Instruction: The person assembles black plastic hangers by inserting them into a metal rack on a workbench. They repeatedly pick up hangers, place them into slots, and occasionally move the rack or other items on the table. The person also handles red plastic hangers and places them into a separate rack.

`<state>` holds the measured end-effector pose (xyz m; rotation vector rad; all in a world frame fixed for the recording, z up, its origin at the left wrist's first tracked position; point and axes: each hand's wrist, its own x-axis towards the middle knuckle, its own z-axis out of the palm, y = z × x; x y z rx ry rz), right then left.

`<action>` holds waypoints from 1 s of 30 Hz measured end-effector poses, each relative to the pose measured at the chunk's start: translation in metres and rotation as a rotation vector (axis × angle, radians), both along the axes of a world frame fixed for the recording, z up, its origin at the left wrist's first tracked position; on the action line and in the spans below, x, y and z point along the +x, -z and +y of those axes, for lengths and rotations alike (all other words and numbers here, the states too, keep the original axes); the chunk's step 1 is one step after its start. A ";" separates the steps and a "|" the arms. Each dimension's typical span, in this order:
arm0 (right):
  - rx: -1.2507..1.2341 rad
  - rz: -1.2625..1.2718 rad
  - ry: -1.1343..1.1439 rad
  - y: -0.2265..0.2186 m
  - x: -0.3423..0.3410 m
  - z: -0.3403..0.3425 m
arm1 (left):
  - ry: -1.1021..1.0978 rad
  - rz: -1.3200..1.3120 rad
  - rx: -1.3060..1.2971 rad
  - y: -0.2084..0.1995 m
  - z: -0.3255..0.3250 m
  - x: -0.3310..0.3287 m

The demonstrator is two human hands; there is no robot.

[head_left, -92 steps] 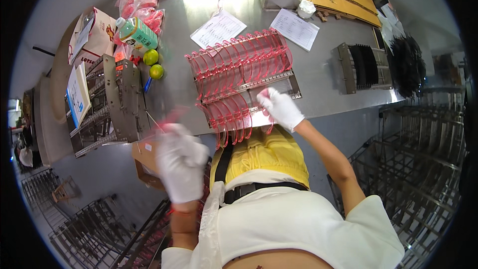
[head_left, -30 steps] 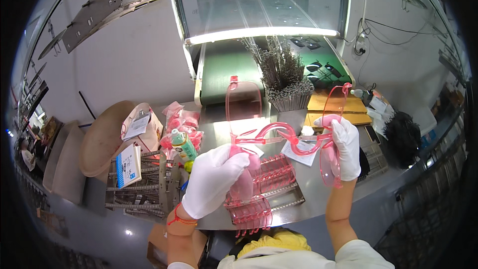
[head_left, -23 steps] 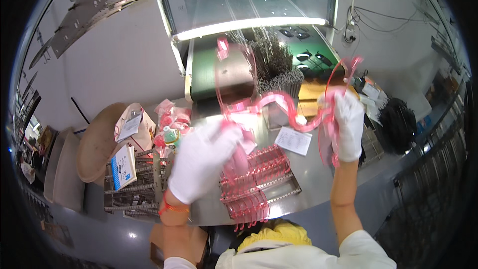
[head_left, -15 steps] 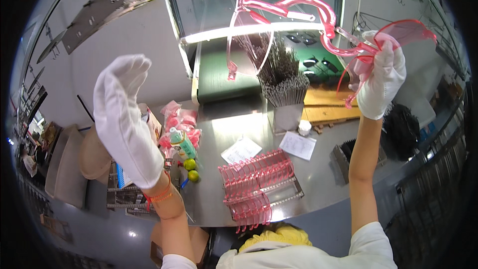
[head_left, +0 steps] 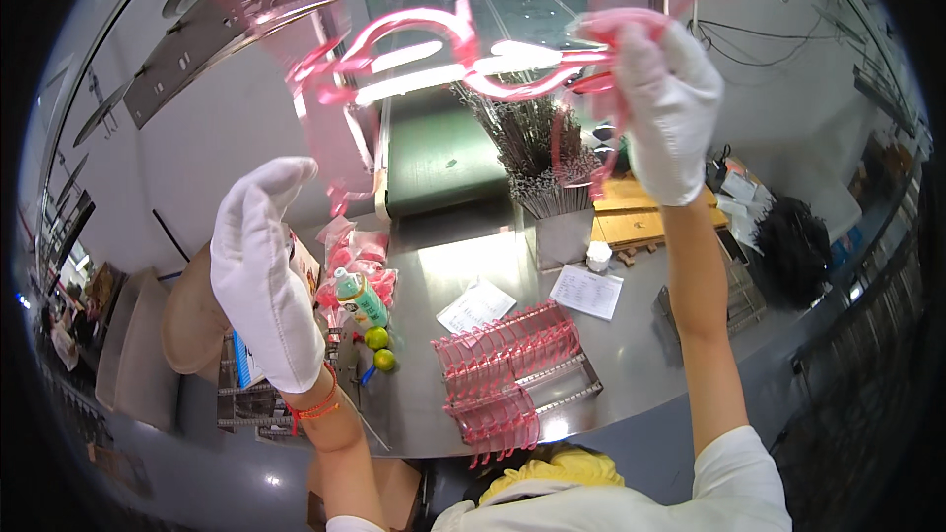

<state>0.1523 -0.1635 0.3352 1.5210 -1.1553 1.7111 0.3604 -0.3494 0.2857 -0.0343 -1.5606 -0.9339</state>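
Note:
My right hand (head_left: 674,103), in a white glove, pinches one end of a pink see-through eyeglass frame (head_left: 465,37). Close to the camera, the frame stretches leftward across the upper view, its far part blurred. On the left, my gloved left hand (head_left: 266,276) is raised with its fingers stretched and slightly curved. It holds nothing and stays apart from the frame, below its left end. Lower down on the steel table (head_left: 404,414), several similar pink frames (head_left: 507,345) sit in rows on a metal rack (head_left: 583,374).
Past the table lies a green conveyor belt (head_left: 443,148), beside a metal bin (head_left: 564,239) of thin rods. Paper sheets (head_left: 587,292), a green bottle (head_left: 361,299), green fruits (head_left: 383,361) and bags of pink pieces (head_left: 367,248) lie about. Metal plates (head_left: 187,64) hang upper left.
My right hand has moved left, carrying the pink frame, which now spans farther toward the left. My left hand has dropped a little and shifted slightly right.

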 end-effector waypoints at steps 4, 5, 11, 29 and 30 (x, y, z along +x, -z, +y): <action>0.116 -0.130 -0.095 0.013 0.012 -0.010 | -0.008 -0.009 0.077 0.014 -0.002 0.002; 0.138 -0.130 -0.078 0.016 0.011 -0.011 | -0.029 0.013 0.071 0.017 -0.001 0.002; 0.093 -0.166 -0.146 0.024 0.008 -0.026 | -0.092 -0.120 0.039 0.020 -0.008 0.005; 0.188 -0.376 -0.116 0.017 0.010 -0.038 | -0.030 -0.062 -0.155 0.047 -0.016 -0.074; 0.264 -0.386 -0.029 0.036 0.012 -0.047 | -0.023 -0.059 -0.235 0.059 -0.026 -0.080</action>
